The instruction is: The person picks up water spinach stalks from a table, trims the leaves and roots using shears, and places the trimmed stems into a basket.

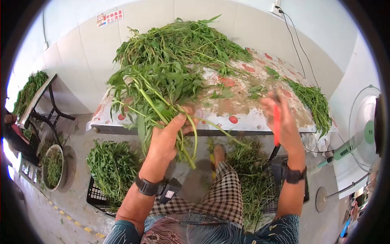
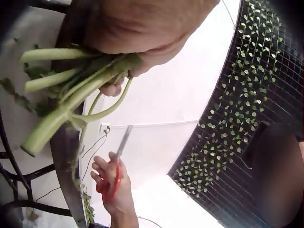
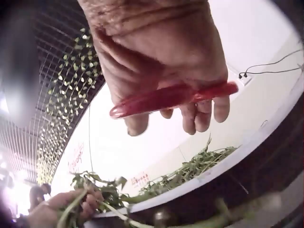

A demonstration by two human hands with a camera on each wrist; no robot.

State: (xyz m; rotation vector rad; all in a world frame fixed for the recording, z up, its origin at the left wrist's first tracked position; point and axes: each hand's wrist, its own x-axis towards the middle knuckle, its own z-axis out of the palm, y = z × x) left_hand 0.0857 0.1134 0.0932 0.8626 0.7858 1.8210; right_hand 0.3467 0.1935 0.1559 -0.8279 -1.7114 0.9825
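Note:
My left hand (image 1: 165,140) grips a bunch of leafy green stems (image 1: 156,107) in front of the table's near edge. Leaves fan out above the fist, and thick stem ends stick out below it. In the left wrist view, a pale cut end (image 2: 45,130) shows on the thickest stem. To the right, my right hand (image 1: 287,124) holds a pair of red-handled scissors (image 1: 277,122), apart from the bunch. Its fingers are spread, with the red handles (image 3: 161,98) lying across them in the right wrist view. The metal blade (image 2: 125,140) points up in the left wrist view.
A big heap of greens (image 1: 183,42) covers the back of the table, whose cloth (image 1: 252,127) is patterned. Trimmed stems (image 1: 313,105) lie at its right end. Below stand a black crate (image 1: 95,193) of greens, loose cuttings (image 1: 252,175) and a bucket (image 1: 63,179). A fan (image 1: 367,134) stands right.

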